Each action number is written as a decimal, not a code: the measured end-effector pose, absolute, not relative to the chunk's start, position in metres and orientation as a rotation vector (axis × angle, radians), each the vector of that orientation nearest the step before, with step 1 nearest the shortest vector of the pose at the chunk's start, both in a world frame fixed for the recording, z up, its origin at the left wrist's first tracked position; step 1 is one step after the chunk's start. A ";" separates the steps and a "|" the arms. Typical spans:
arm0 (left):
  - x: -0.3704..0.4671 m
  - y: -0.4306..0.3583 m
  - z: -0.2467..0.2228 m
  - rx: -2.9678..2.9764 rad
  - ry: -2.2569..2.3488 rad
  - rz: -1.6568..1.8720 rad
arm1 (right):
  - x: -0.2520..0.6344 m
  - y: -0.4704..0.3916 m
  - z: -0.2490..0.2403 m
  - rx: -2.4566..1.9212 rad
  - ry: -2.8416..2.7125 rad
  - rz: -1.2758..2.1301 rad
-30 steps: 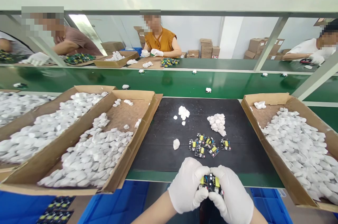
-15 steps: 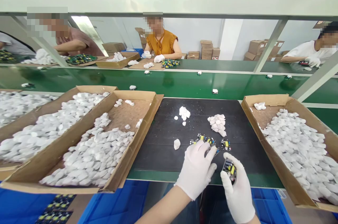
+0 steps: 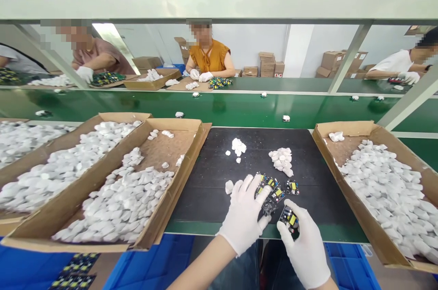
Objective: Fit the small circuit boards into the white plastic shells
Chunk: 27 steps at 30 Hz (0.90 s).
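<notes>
My right hand (image 3: 304, 242), in a white glove, pinches a small circuit board (image 3: 289, 220) with a yellow component and dark cylinders, at the front edge of the black mat (image 3: 205, 203). My left hand (image 3: 244, 214), gloved too, lies with fingers spread at the left side of a cluster of circuit boards (image 3: 278, 194); its fingertips are over or touching them. One single board (image 3: 292, 187) lies just right of the cluster. Close to my left fingertips sits a white lump (image 3: 229, 186). Two piles of white putty-like pieces, a left pile (image 3: 238, 146) and a right pile (image 3: 282, 161), lie farther back.
Cardboard trays of white lumps flank the mat: a left tray (image 3: 140, 240) and a right tray (image 3: 379, 258). Behind runs a green conveyor (image 3: 232, 110) carrying several boards topped with white lumps. Several co-workers sit across it. A metal beam (image 3: 219, 5) spans overhead.
My left hand has shifted left, uncovering more of the clustered boards. My right hand has moved slightly left with its board. Boards on the conveyor have travelled right.
</notes>
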<state>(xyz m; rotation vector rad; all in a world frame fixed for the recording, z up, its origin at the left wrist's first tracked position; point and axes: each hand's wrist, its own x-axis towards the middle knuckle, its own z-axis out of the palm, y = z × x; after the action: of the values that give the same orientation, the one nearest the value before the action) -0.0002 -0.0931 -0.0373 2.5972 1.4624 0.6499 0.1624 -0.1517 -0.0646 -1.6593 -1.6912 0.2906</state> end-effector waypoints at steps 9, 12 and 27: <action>-0.002 -0.099 -0.031 2.527 1.228 0.761 | 0.162 -0.152 -0.066 -1.679 -1.740 0.188; -0.003 -0.097 -0.033 2.487 1.328 0.814 | 0.162 -0.151 -0.064 -1.686 -1.770 0.154; -0.032 -0.124 0.016 1.162 0.492 0.545 | 0.143 -0.151 -0.020 -1.156 -2.128 -0.041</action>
<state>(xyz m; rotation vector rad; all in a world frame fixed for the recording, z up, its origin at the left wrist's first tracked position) -0.0319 -0.1243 0.0162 1.1618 0.4922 0.5452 0.1430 -0.1509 -0.0201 -1.1562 -2.1283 -0.0413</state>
